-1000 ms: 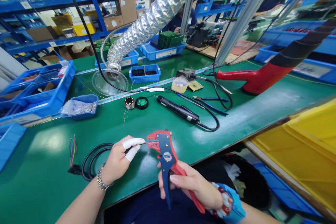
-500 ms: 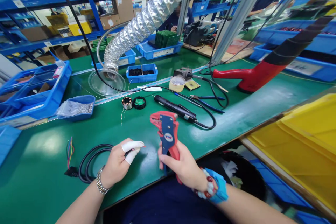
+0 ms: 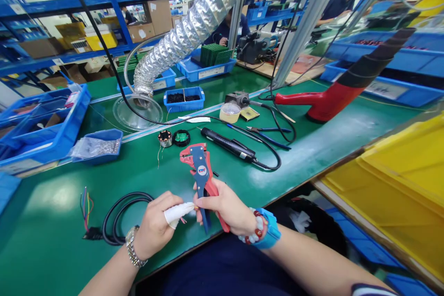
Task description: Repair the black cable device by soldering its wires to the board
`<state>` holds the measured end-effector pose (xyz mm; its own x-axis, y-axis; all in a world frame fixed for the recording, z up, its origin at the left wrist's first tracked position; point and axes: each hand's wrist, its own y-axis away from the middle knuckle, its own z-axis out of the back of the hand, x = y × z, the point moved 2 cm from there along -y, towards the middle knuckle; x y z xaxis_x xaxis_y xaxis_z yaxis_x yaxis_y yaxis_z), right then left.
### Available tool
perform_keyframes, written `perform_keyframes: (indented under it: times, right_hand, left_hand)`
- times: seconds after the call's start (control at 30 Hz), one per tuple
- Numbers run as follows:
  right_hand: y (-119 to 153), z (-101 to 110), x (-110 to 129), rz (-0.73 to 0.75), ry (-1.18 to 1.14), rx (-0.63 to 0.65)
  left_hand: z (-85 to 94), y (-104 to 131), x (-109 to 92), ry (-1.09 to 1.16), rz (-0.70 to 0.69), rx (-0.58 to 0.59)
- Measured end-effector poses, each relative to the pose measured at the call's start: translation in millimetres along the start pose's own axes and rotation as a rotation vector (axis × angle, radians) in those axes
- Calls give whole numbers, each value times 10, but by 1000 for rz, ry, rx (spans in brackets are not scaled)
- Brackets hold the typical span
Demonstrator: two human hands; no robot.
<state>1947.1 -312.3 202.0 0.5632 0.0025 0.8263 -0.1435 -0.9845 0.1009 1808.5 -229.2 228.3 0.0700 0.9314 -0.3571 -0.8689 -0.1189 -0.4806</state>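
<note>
My left hand (image 3: 156, 224), with white finger covers on the thumb and forefinger, pinches thin wires (image 3: 183, 220) at one end of a coiled black cable (image 3: 113, 208). Coloured wires (image 3: 86, 208) fan out from the cable's other end on the bench. My right hand (image 3: 231, 206) is wrapped round a red and blue wire stripper (image 3: 201, 166), its jaws pointing up and left. The right thumb meets the left fingertips at a wire tip; whether it grips the wire I cannot tell. Behind the stripper lie a wound copper stator (image 3: 164, 138) and a round black housing (image 3: 181, 138) holding a green board.
A black electric screwdriver (image 3: 227, 144), pliers (image 3: 268, 130) and a red heat gun (image 3: 333, 101) lie to the right. Blue bins (image 3: 100, 148) stand left, yellow bins (image 3: 381, 194) right. A silver duct (image 3: 187, 27) hangs over the back. Co-workers sit beyond.
My right hand has brought the wire stripper leftward, and its fingers now meet my left fingertips. My left hand has shifted slightly lower. A small black piece shows on the bench behind the stripper.
</note>
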Motion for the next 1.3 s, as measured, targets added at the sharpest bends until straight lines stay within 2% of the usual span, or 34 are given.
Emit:
perform_keyframes:
  times: [0.1,0.4,0.7,1.0,1.3]
  right_hand:
    - [14,7,31,-7,13,29]
    - [68,3,77,52,76,75]
    - [4,0,44,64,72,36]
    - [46,-13,34,85,30,36]
    - [55,-124,-95,81,-114,-76]
  left_hand:
    - [2,-12,-17,9,-32,-10]
    - [0,24,-10,-15,-3,-7]
    - [30,-14,-14,1,24,11]
    - [39,-2,-51,-82,-2,-98]
    - [32,17,-52,-129,-4,-160]
